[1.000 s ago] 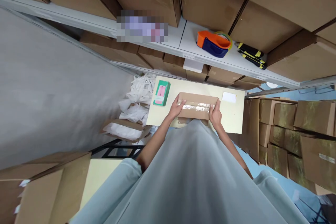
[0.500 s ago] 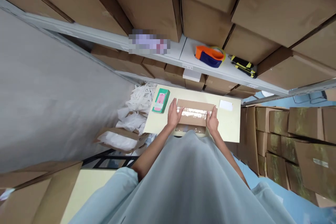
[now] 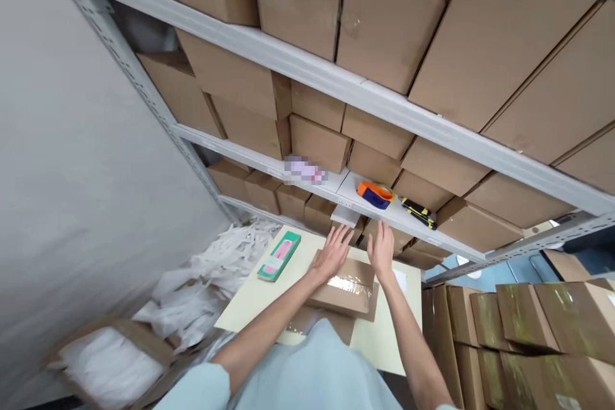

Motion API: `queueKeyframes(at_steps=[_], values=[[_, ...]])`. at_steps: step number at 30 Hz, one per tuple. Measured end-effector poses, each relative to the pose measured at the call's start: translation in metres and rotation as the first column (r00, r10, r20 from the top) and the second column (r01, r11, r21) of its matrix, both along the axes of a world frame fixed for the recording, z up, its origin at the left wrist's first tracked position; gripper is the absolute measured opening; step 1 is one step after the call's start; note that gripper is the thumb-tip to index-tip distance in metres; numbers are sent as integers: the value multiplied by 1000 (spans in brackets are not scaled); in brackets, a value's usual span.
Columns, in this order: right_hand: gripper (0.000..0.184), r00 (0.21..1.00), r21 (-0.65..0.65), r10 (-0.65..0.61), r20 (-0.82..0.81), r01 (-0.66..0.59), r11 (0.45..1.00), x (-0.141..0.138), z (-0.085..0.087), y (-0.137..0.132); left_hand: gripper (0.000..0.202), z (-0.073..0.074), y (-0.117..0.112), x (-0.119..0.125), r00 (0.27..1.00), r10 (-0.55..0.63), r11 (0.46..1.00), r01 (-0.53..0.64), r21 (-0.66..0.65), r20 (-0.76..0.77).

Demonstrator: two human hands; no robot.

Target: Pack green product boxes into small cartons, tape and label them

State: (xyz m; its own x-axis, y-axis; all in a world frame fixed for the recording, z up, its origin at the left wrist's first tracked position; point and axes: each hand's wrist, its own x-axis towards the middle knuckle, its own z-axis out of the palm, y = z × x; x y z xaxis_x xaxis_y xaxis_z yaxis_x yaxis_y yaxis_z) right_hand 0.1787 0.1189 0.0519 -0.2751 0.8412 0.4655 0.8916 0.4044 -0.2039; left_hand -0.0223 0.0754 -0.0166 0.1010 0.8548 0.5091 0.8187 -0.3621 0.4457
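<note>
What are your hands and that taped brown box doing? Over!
Left bare hand: open, by far left of brown rectangular cardboard box. Right bare hand: open, near its far right corner. Shiny clear tape across top; bare left forearm hides its left part.

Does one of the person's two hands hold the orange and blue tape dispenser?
No, the tape dispenser rests on the shelf, apart from both the left hand and the right hand.

Bare forearms reach forward, left grip splayed palm-down, right grip loosely extended
</note>
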Motion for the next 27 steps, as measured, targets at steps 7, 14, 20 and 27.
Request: queueKeyframes(at_steps=[7,14,20,27], values=[[55,953,-249,-33,301,112,962,-48,123,108,54,118,87,27,995,35,979,-52,199,89],[44,950,-386,32,312,96,918,-49,141,120,53,135,79,29,956,7,987,-53,150,292],[45,991,-374,62,123,-12,928,-40,122,77,40,110,41,22,700,84,996,-81,-38,709],[48,651,-280,91,-754,-443,852,-56,86,-60,26,115,-64,4,557,57,998,-19,-56,828]])
